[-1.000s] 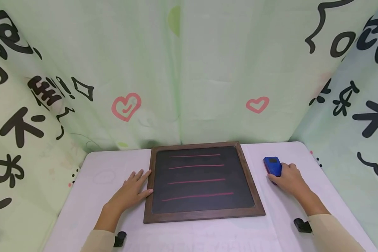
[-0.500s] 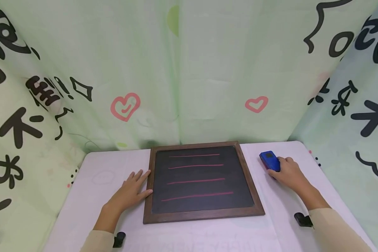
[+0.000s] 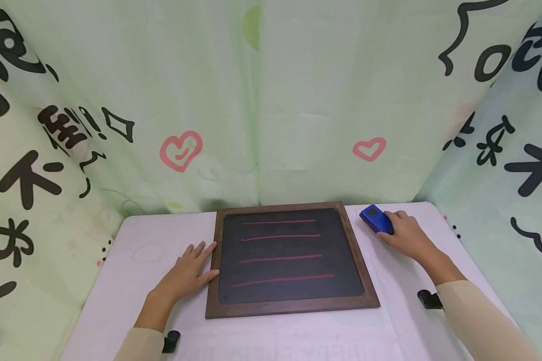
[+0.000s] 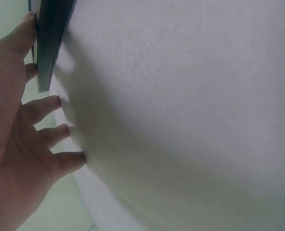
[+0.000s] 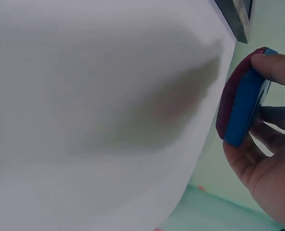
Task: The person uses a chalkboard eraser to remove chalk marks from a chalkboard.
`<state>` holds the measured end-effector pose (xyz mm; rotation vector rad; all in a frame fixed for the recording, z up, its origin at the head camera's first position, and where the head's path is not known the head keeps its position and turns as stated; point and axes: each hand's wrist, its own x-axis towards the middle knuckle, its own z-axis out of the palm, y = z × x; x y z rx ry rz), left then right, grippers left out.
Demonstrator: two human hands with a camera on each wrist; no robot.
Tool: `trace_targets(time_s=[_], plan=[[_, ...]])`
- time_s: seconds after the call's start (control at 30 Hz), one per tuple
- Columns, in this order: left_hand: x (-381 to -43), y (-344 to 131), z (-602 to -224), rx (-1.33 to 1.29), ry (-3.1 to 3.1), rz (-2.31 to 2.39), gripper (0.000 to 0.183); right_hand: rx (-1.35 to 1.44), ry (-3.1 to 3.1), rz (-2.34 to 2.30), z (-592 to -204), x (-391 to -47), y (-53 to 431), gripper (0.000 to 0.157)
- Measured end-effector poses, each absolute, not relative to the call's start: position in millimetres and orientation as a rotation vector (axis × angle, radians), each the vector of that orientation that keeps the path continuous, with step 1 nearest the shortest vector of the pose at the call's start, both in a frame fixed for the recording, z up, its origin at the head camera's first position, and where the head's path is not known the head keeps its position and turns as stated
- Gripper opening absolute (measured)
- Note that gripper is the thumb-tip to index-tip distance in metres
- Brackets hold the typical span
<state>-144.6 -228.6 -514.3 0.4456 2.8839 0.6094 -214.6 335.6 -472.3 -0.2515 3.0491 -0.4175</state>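
A small chalkboard (image 3: 289,258) with a brown wooden frame lies on the white table, bearing several pink chalk lines. My left hand (image 3: 182,273) rests at its left edge, fingers spread, with thumb and index fingertip touching the frame. To the right of the board, my right hand (image 3: 406,233) grips a blue board eraser (image 3: 377,219) between thumb and fingers. In the right wrist view the eraser (image 5: 246,103) shows a dark red felt pad under its blue body, raised off the table with a shadow below.
The white table (image 3: 298,336) reaches back to a pale green printed curtain (image 3: 298,100), which also hangs on both sides. A black wrist device (image 3: 171,341) sits by the left sleeve and another black device (image 3: 429,300) by the right.
My right hand has lifted the eraser and carried it left and farther back, closer to the chalkboard's upper right corner. The left hand and the board have stayed in place.
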Motion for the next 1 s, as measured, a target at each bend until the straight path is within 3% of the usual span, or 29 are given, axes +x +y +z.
trace_targets(time_s=[0.67, 1.0], plan=[[-147.1, -231.0, -518.8, 0.458, 2.895, 0.586, 0.076, -0.67, 3.001, -0.468, -463.4, -250.6, 310.2, 0.059], [-146.6, -231.5, -520.1, 0.454, 2.885, 0.599, 0.077, -0.683, 2.965, -0.463, -468.6, -254.1, 287.9, 0.058]])
